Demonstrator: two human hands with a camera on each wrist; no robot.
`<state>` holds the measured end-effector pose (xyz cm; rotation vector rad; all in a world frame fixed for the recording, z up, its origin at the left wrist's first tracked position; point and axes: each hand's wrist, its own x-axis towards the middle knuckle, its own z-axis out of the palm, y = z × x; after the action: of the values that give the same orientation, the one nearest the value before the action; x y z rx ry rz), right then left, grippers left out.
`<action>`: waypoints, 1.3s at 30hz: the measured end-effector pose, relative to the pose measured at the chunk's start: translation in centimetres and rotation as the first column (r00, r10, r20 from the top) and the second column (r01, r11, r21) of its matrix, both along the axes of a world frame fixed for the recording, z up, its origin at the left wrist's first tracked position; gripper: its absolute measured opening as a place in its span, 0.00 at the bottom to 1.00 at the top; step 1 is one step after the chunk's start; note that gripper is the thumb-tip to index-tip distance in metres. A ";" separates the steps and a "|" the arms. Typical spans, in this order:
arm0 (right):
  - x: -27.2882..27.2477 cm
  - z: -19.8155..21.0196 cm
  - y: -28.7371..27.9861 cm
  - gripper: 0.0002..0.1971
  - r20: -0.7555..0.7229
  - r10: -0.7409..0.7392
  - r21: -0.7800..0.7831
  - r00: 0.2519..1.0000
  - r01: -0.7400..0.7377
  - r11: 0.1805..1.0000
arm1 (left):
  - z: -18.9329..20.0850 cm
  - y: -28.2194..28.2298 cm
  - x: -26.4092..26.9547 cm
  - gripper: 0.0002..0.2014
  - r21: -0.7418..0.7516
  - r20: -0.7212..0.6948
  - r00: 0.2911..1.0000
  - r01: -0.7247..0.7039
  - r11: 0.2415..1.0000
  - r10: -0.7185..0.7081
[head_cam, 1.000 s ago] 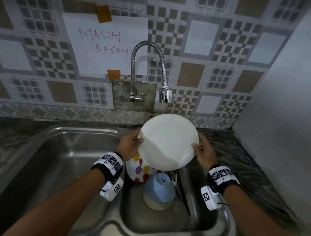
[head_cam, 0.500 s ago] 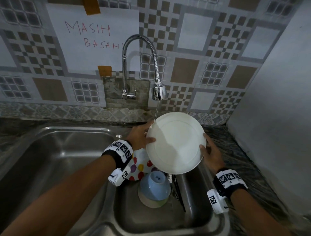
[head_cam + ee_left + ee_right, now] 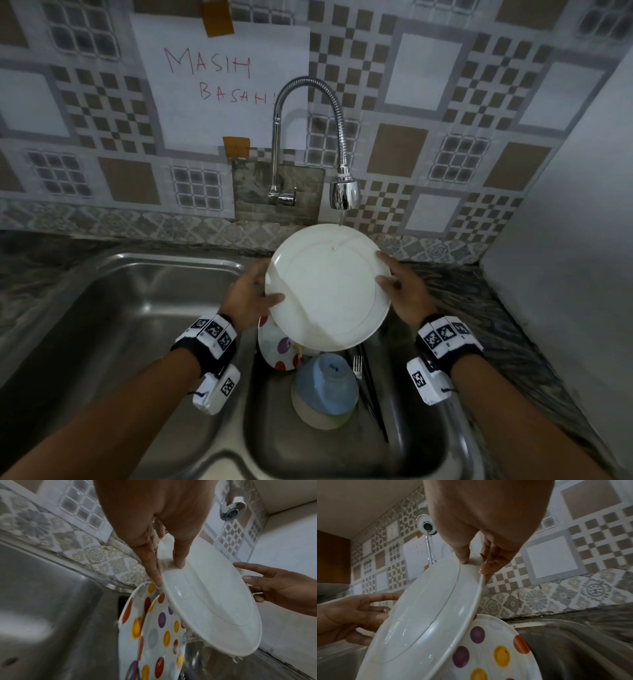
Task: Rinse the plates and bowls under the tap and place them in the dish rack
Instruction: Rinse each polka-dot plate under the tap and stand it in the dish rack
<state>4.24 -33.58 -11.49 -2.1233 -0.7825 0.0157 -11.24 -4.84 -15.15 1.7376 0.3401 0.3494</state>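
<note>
Reading the taped paper sign [image 3: 219,78] behind the tap [image 3: 344,193]: red handwriting "MASIH BASAH". White plate [image 3: 327,287] held tilted over the right sink basin [image 3: 421,445], top rim right under the spout, thin water stream hitting it. Left hand [image 3: 248,301] pinches the left rim, thumb on the face, fingers behind. Right hand [image 3: 406,296] pinches the right rim the same way. Below, touching or just behind the plate's lower edge: polka-dot plates [image 3: 159,635] leaning on edge in the basin. Upturned blue bowl [image 3: 325,387] and a fork [image 3: 357,365] sit beside them. Left basin [image 3: 113,325] is open room; wall [image 3: 565,257] close on the right.
</note>
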 end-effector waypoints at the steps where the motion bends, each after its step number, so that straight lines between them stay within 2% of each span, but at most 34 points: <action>1: -0.1 0.2 0.5 0.24 0.006 0.016 -0.030 1.000 -0.016 0.999 | -0.2 0.4 -0.5 0.33 -0.025 0.010 1.000 -0.010 1.000 0.010; 6: -1.1 0.8 3.7 0.24 -0.025 0.082 -0.045 0.996 -0.083 0.996 | -0.2 2.3 -2.6 0.36 -0.079 0.053 0.996 -0.063 0.995 0.068; 13: -2.0 1.8 6.7 0.26 -0.110 0.171 0.043 0.979 -0.167 0.985 | 0.7 5.2 -3.9 0.33 -0.082 0.078 0.985 -0.146 0.986 0.153; 16: -2.4 2.0 6.9 0.29 -0.161 0.218 0.099 0.963 -0.205 0.974 | 1.7 5.7 -3.8 0.27 -0.080 0.088 0.977 -0.187 0.979 0.194; 21: -1.4 0.2 5.8 0.37 -0.148 0.168 0.063 0.975 -0.160 0.985 | 3.2 6.1 -2.5 0.22 -0.023 0.065 0.977 -0.202 0.979 0.203; 25: -1.5 -1.1 4.3 0.39 -0.216 0.084 0.047 0.973 -0.076 0.996 | 3.4 6.5 -1.6 0.20 0.052 0.004 0.988 -0.153 0.987 0.153; 28: -1.9 -1.6 2.8 0.31 -0.242 0.068 0.065 0.968 -0.054 0.996 | 3.2 6.0 -1.2 0.17 0.101 -0.073 0.992 -0.098 0.990 0.106; 31: -2.6 -1.9 1.9 0.21 -0.173 0.050 0.062 0.984 -0.040 0.997 | 3.2 4.5 -1.6 0.16 0.123 -0.080 0.994 -0.064 0.990 0.074; 33: -3.2 -1.6 1.4 0.18 -0.173 0.043 0.140 0.984 -0.019 0.990 | 3.3 3.3 -2.3 0.15 0.060 -0.091 0.996 -0.011 0.998 0.016; 35: -3.6 -1.3 0.9 0.17 -0.071 -0.036 0.111 0.997 0.044 0.993 | 3.5 2.3 -3.4 0.12 -0.060 -0.089 0.991 0.091 0.994 -0.096; 36: -3.9 -1.1 0.7 0.16 -0.054 -0.040 0.115 0.998 0.047 0.992 | 3.2 2.1 -3.8 0.15 -0.106 -0.072 0.984 0.156 0.982 -0.164; 39: -4.7 -0.6 0.4 0.13 -0.072 -0.043 0.146 0.997 0.053 0.988 | 2.4 2.0 -4.8 0.39 -0.126 0.022 0.949 0.315 0.941 -0.315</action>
<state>-0.47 -33.22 -12.12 -1.9898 -0.6713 0.0044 -16.05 -2.81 -12.79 1.6329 0.0763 0.0932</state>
